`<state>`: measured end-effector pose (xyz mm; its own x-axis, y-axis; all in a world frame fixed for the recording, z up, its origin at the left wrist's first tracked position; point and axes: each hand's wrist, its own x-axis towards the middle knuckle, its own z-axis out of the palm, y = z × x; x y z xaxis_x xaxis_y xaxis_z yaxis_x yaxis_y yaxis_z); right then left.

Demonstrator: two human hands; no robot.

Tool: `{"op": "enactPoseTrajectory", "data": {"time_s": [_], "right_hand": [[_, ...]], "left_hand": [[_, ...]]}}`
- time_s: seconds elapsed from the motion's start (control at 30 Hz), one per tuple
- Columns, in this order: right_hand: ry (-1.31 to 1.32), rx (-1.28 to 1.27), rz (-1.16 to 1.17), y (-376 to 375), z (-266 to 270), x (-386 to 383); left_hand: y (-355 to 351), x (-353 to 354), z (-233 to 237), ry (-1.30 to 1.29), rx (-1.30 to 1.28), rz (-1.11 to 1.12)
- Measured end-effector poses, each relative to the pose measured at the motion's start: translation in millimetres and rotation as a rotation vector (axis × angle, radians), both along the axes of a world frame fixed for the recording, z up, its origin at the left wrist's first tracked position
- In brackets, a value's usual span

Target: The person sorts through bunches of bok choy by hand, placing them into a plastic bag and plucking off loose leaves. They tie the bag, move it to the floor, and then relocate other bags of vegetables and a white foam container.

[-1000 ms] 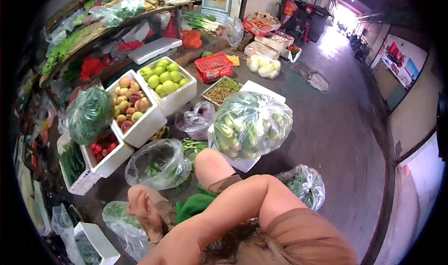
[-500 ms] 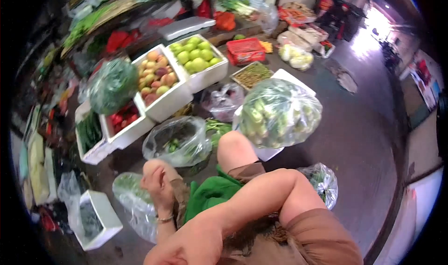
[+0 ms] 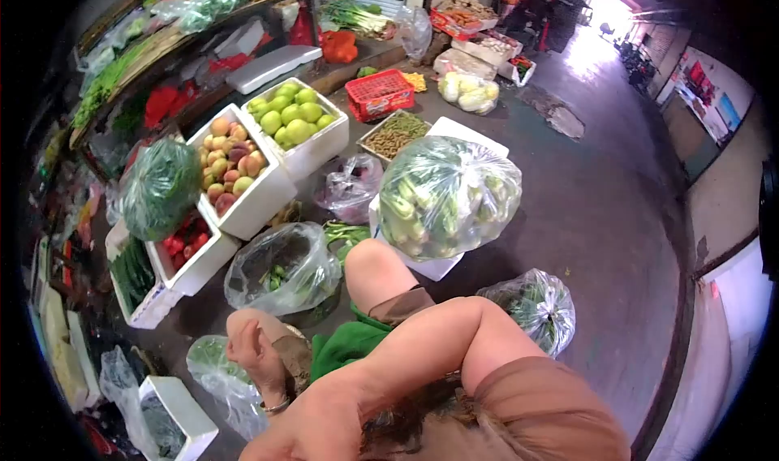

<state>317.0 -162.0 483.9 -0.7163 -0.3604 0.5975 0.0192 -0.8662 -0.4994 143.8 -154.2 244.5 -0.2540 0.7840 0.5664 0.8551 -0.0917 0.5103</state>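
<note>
My left hand [image 3: 256, 354], with a bracelet at the wrist, is raised beside my left knee. Its fingers are loosely bent and apart, with nothing seen between them. My right arm is folded across my lap, its forearm running to the lower edge; the hand itself does not show. A green cloth [image 3: 349, 346] lies between my legs. Just past my left knee is an open clear bag [image 3: 284, 268] with some greens inside. Beyond my right knee, a large tied bag of green vegetables [image 3: 450, 197] rests on a white foam box [image 3: 438, 268].
Foam boxes of peaches [image 3: 231, 165], green fruit [image 3: 290, 116] and red produce [image 3: 185, 242] stand at left. A bag of greens [image 3: 540, 311] sits on the floor at right. Farther back are a red basket [image 3: 380, 96] and a bagged pale vegetable [image 3: 468, 93]. A wall runs along the right.
The view has shifted, so the boxes and bags appear farther left. My left hand's fingers look a little more spread; my folded right arm keeps nearly the same pose.
</note>
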Motion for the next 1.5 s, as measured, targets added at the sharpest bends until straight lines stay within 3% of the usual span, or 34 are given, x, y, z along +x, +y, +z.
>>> {"op": "enactPoseTrajectory", "data": {"time_s": [0.3, 0.5, 0.6, 0.7, 0.8, 0.9, 1.0, 1.07, 1.2, 1.3, 1.37, 1.4, 1.43, 1.47, 1.5], "right_hand": [[0.05, -0.125, 0.028, -2.7, 5.3, 7.1], [0.068, -0.097, -0.005, 6.3, 1.7, 10.4], [0.133, 0.059, -0.044, 8.9, 0.7, 8.4], [0.113, -0.053, -0.12, 5.0, 6.0, 12.6], [0.139, -0.087, -0.049, 1.8, -0.2, 5.5], [0.334, -0.273, 0.017, -8.4, -9.3, -8.8], [0.261, -0.252, 0.063, -0.1, -9.1, 3.4], [0.128, -0.1, -0.02, 8.9, -5.7, 13.8], [0.099, -0.079, -0.013, 17.6, -6.9, 21.2], [0.123, 0.119, 0.055, 36.9, -22.6, 18.5], [0.089, 0.304, -0.38, 54.7, -32.4, 21.8], [-0.103, 0.313, -0.345, 64.2, -25.5, 33.7], [-0.167, 0.562, -0.611, 71.9, -36.3, 28.8], [-0.109, 0.895, -1.034, 78.7, -49.9, 27.5], [-0.103, 1.436, -1.39, 86.3, -66.1, 24.8]], "left_hand": [[2.6, 0.9, -7.2, -0.032, 0.028, -0.013], [2.5, -2.9, -5.7, 0.046, 0.002, -0.02], [2.4, -2.3, -5.2, 0.007, -0.021, -0.03], [2.9, 3.2, 0.9, 0.033, -0.007, -0.025], [2.2, 0.1, -2.3, 0.01, -0.024, -0.04], [2.7, -4.2, -6.7, 0.007, -0.034, -0.05], [3.7, -3.4, -7.0, 0.015, -0.008, -0.054], [4.1, -3.6, -8.6, 0.016, -0.009, -0.045], [3.2, -4.1, -11.3, 0.01, -0.077, -0.019], [1.6, -8.9, -11.9, 0.005, -0.119, -0.038], [2.8, -10.3, -20.7, -0.052, -0.056, -0.051], [3.9, -10.6, -27.5, -0.103, 0.001, -0.078], [4.1, -11.8, -34.0, -0.151, 0.056, -0.105], [4.6, -11.3, -37.8, -0.2, 0.112, -0.131], [4.9, -11.6, -41.2, -0.248, 0.166, -0.159]]}}
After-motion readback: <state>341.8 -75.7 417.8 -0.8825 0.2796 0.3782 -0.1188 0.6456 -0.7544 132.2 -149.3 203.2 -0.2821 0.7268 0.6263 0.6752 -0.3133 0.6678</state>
